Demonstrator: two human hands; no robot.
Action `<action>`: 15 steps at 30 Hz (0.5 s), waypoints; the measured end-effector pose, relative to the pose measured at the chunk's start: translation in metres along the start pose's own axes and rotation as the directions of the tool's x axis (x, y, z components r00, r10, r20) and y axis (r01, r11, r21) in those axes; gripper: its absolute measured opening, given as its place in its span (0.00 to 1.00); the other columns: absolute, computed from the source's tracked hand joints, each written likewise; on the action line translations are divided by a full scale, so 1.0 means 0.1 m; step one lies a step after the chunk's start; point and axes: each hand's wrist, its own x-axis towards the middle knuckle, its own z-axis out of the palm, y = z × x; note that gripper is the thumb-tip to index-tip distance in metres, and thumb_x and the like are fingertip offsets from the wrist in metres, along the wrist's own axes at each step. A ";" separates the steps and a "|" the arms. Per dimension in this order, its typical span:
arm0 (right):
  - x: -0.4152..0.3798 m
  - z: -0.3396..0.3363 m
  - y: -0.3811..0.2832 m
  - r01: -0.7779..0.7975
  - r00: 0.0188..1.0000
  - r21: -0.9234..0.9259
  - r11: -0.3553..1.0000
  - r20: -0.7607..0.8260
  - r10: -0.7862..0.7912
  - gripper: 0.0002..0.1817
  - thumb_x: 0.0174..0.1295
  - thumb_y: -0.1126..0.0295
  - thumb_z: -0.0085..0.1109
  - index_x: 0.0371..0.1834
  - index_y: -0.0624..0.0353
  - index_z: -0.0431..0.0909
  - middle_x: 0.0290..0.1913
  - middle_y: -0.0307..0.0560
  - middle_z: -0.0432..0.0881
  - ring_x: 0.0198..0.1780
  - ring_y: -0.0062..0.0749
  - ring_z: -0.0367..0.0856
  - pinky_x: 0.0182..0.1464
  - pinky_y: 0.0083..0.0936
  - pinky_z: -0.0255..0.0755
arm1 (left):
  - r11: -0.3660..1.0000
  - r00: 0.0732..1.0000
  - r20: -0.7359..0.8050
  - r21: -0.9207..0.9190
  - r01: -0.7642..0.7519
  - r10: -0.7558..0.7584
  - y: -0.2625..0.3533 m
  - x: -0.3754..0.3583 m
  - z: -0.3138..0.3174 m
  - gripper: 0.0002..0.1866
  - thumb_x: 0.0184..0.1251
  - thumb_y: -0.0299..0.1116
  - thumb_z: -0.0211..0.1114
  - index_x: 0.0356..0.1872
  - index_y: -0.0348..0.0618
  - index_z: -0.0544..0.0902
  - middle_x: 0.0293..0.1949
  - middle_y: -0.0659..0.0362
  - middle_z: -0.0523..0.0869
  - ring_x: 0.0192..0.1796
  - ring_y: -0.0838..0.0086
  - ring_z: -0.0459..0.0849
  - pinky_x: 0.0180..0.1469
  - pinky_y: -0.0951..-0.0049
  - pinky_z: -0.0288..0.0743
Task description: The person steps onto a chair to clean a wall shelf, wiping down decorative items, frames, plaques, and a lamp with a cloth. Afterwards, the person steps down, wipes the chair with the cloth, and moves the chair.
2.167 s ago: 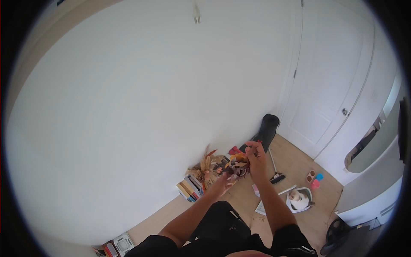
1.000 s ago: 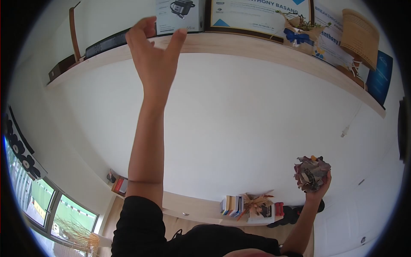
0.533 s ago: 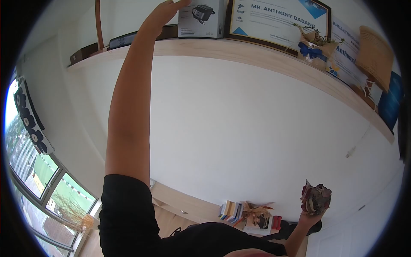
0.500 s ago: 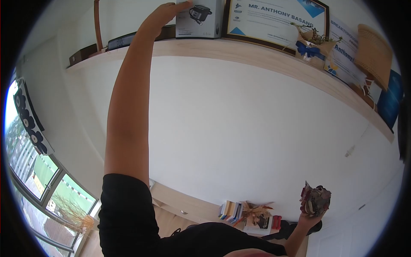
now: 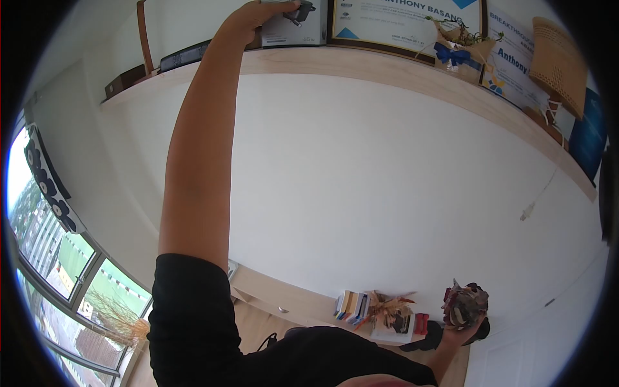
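Observation:
My left hand [image 5: 255,19] reaches up to the shelf. It grips the left side of a grey-white box [image 5: 293,33] printed with a black power adapter; one finger or the thumb lies across the front, and the top of the box is out of view. The box stands on the light wooden shelf [image 5: 361,60]. Low on the right, my right hand [image 5: 459,335] holds up a crumpled, layered brown and dark red bundle [image 5: 465,306]. Its exact kind cannot be made out, and it covers most of the fingers.
Beside the box stand a framed certificate [image 5: 406,29], a small wrapped bouquet with a blue bow [image 5: 452,57] and a woven tan lampshade [image 5: 558,69]. A dark case [image 5: 184,57] lies left. Below are a cabinet [image 5: 277,297], upright books [image 5: 351,306] and dried leaves [image 5: 389,311]. Windows [image 5: 77,274] are left.
My left hand's finger or thumb extends farther across the box front. The shelf sits slightly higher in view. My right hand and the bundle have shifted a little left.

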 end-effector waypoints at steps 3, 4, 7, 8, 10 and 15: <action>0.00 -0.01 0.03 -0.023 1.000 0.022 0.999 -0.013 0.024 0.28 0.68 0.46 0.42 0.62 0.55 0.68 0.57 0.50 0.77 0.55 0.46 0.78 0.43 0.47 0.83 | 0.991 0.991 -0.078 -0.073 0.107 -0.113 0.32 -0.21 0.12 0.34 0.53 0.44 0.73 0.55 0.32 0.70 0.47 0.47 0.80 0.53 0.60 0.78 0.55 0.66 0.71; 0.00 -0.04 0.04 -0.041 0.999 0.017 0.999 -0.027 0.041 0.28 0.68 0.46 0.42 0.62 0.56 0.68 0.57 0.50 0.77 0.55 0.46 0.79 0.42 0.47 0.83 | 0.962 0.964 -0.131 -0.177 0.207 -0.232 0.49 -0.32 0.19 0.40 0.56 0.38 0.72 0.62 0.27 0.61 0.50 0.42 0.78 0.53 0.57 0.79 0.48 0.64 0.79; -0.04 -0.03 0.05 -0.076 0.970 -0.038 0.996 0.228 0.083 0.29 0.67 0.45 0.44 0.61 0.55 0.68 0.55 0.49 0.78 0.51 0.47 0.81 0.39 0.44 0.84 | 0.945 0.951 -0.233 -0.303 0.125 -0.201 0.54 -0.38 0.32 0.37 0.55 0.36 0.73 0.60 0.27 0.63 0.48 0.43 0.78 0.48 0.60 0.82 0.43 0.63 0.81; -0.07 0.00 0.06 -0.083 0.971 -0.043 0.996 0.223 0.091 0.29 0.67 0.45 0.44 0.61 0.55 0.68 0.55 0.49 0.78 0.51 0.47 0.81 0.39 0.44 0.84 | 0.944 0.950 -0.231 -0.301 0.135 -0.210 0.55 -0.40 0.32 0.37 0.55 0.36 0.73 0.60 0.27 0.63 0.48 0.43 0.78 0.48 0.60 0.82 0.43 0.63 0.81; -0.20 0.22 0.14 -0.107 0.992 -0.052 0.993 -0.075 0.103 0.29 0.66 0.46 0.44 0.59 0.57 0.69 0.53 0.49 0.79 0.46 0.45 0.83 0.32 0.40 0.85 | 0.905 0.940 -0.303 -0.426 0.016 -0.159 0.52 -0.44 0.27 0.35 0.55 0.34 0.73 0.58 0.30 0.64 0.47 0.45 0.79 0.44 0.63 0.83 0.43 0.59 0.81; -0.30 0.38 0.64 -0.403 0.910 -0.083 0.911 0.069 0.409 0.29 0.67 0.45 0.42 0.56 0.60 0.70 0.45 0.54 0.82 0.40 0.46 0.85 0.25 0.37 0.84 | 0.878 0.861 -0.367 -0.189 -0.439 0.352 0.24 -1.42 -0.39 0.34 0.54 0.31 0.72 0.59 0.35 0.64 0.46 0.50 0.80 0.44 0.63 0.82 0.40 0.58 0.80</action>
